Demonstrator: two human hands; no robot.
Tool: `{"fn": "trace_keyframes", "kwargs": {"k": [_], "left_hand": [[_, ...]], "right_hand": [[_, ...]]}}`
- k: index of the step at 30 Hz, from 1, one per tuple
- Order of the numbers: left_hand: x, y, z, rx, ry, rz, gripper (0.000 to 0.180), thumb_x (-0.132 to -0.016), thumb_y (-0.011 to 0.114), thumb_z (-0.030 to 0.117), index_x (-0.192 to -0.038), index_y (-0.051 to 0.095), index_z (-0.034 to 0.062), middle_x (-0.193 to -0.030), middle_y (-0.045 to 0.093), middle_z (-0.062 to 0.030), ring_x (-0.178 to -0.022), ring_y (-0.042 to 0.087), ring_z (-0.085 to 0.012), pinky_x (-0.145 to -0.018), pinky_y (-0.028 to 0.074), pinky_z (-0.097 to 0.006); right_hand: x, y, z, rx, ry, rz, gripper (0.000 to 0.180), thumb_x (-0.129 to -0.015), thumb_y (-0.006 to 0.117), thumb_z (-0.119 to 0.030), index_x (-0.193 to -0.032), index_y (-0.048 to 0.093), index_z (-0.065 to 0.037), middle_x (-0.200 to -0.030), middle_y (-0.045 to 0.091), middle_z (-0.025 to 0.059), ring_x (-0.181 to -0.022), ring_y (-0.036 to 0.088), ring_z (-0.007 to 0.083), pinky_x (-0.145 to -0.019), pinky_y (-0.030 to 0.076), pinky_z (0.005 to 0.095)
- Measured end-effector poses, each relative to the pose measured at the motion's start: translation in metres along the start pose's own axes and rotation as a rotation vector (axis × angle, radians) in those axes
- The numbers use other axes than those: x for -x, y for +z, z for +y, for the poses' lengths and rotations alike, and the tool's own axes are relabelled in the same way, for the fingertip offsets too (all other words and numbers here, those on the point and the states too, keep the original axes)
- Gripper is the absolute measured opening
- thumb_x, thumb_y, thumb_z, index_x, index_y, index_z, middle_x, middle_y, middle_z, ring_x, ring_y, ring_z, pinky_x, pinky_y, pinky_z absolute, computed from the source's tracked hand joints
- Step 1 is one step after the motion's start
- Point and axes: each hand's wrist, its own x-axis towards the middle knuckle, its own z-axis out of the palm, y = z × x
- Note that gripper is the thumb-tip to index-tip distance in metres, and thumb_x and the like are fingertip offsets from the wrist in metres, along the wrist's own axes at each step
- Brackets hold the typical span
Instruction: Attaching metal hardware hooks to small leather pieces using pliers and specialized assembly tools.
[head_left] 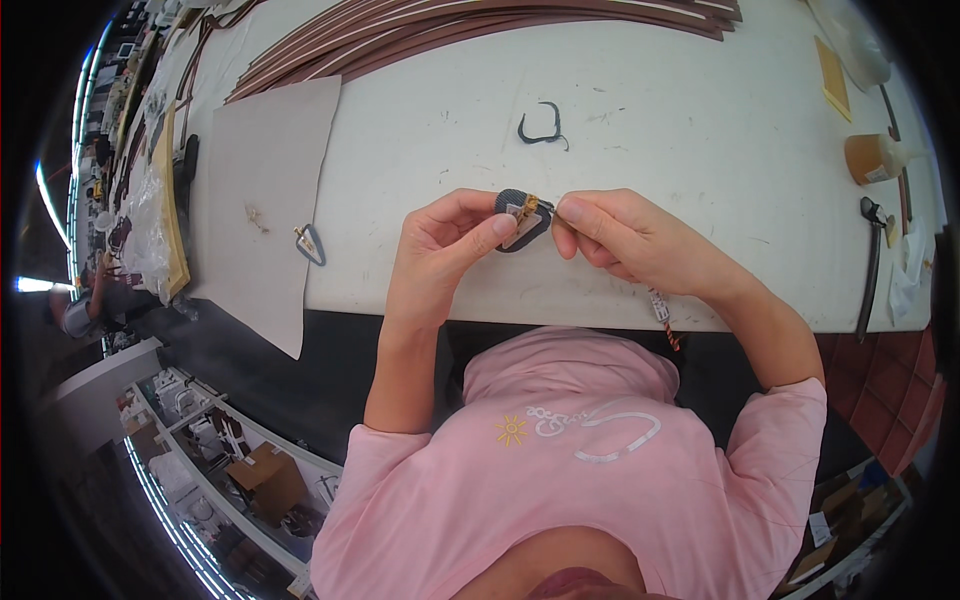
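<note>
Dark and oval, a small patch piece [522, 222] sits between both hands, just above the near edge of the white worktop [640, 110]. The left hand [440, 250] closes its fingers [497, 228] narrowly on the left side of this piece; the thumb lies on its front and the other fingers curl behind it. The right hand [625, 240] pinches with thumb and first finger at the top right of the piece, touching a small golden metal part [531, 205] there; the fingers are nearly closed, and I cannot tell if something thin is held between them. A light-coloured inner shape shows on the face of the piece.

Under the right wrist a striped cord [664, 318] hangs down past the worktop edge. Farther on the worktop, beyond the hands, lies a curved black strap scrap [541, 128]. To the left, a grey sheet [268, 200] hangs over the near edge, with a small dark loop with a metal clip [310, 243] lying partly on its right edge. Long brown strips [480, 25] lie at the far side. At the right are an amber glue bottle [872, 157], a yellow pad [832, 78] and a black-handled tool [870, 265].
</note>
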Motion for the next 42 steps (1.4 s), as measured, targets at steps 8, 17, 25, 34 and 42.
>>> {"fn": "trace_keyframes", "kwargs": {"k": [8,17,25,34,42], "left_hand": [[0.0,-0.002,-0.004,0.012,-0.006,0.006,0.016,-0.089,0.069,0.005,-0.104,0.069,-0.001,-0.093,0.071,-0.0061,-0.085,0.064,-0.01,-0.077,0.049,-0.024],[-0.002,-0.001,-0.001,0.068,-0.026,0.011,0.018,-0.09,0.068,0.005,-0.106,0.069,-0.0007,-0.094,0.071,-0.0066,-0.086,0.065,-0.0108,-0.079,0.049,-0.025],[0.0,-0.014,-0.001,0.357,-0.131,-0.081,0.018,-0.092,0.066,0.009,-0.108,0.069,0.0011,-0.096,0.07,-0.004,-0.09,0.062,-0.0104,-0.081,0.047,-0.025],[0.006,-0.001,0.012,0.118,-0.012,-0.079,0.016,-0.088,0.07,0.004,-0.103,0.068,0.0005,-0.094,0.07,-0.0059,-0.085,0.063,-0.0099,-0.077,0.049,-0.024],[0.006,0.0,0.02,-0.164,-0.073,-0.092,0.018,-0.086,0.072,0.003,-0.102,0.068,-0.0043,-0.094,0.07,-0.0078,-0.084,0.066,-0.0099,-0.075,0.053,-0.022]], "right_hand": [[0.0,0.001,0.001,-0.002,-0.009,-0.001,0.041,-0.106,0.037,-0.035,-0.083,0.056,-0.007,-0.061,0.033,-0.0078,-0.051,0.027,0.0023,-0.046,0.023,0.0206],[-0.002,-0.001,0.002,0.068,-0.036,0.016,0.04,-0.106,0.037,-0.033,-0.082,0.055,-0.007,-0.061,0.032,-0.0075,-0.054,0.028,0.0029,-0.049,0.024,0.0209],[0.006,0.003,-0.003,0.104,-0.056,0.04,0.04,-0.106,0.035,-0.031,-0.09,0.06,-0.004,-0.064,0.033,-0.0065,-0.055,0.028,0.0033,-0.051,0.026,0.0211],[0.007,0.01,-0.016,0.149,-0.21,0.281,0.018,-0.093,0.064,-0.016,-0.107,0.066,-0.004,-0.063,0.03,-0.0093,-0.059,0.028,0.0028,-0.055,0.024,0.0221],[0.004,0.004,-0.008,0.133,-0.163,0.217,0.012,-0.09,0.065,-0.013,-0.098,0.066,-0.004,-0.061,0.029,-0.0091,-0.057,0.029,0.0029,-0.054,0.024,0.0231]]}}
